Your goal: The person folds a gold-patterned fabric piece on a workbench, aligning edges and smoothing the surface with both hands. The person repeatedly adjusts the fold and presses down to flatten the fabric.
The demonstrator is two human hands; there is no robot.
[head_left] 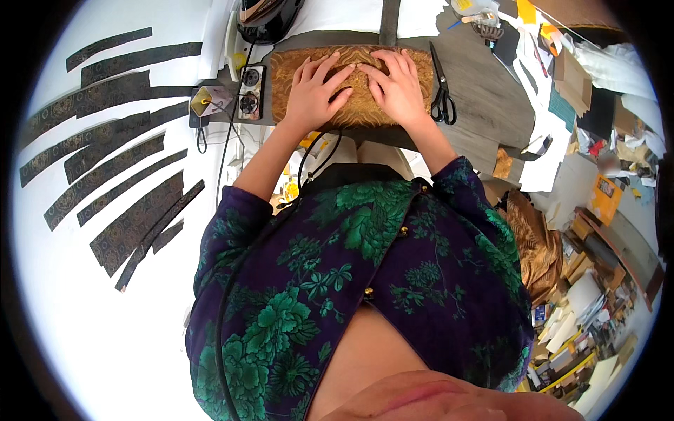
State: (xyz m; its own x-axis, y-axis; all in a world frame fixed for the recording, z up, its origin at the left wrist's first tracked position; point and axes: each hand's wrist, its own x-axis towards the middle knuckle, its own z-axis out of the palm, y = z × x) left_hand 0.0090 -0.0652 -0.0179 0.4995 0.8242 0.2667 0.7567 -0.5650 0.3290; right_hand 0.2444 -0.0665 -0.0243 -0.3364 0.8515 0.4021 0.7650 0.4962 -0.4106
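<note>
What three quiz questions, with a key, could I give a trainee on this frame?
1. True or false: the left hand and right hand both lie on the brown-and-gold patterned rectangular piece.
2. Where are the black-handled metal scissors: (A) left of that piece, (B) right of it, (C) on top of it?
3. What lies on the white surface at far left?

Key: 1. True. 2. B. 3. Long, dark patterned strips.

Head-worn fisheye view, facing down, wide, close above

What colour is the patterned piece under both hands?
The piece is golden brown with darker swirling lines, shown in the head view.
</note>
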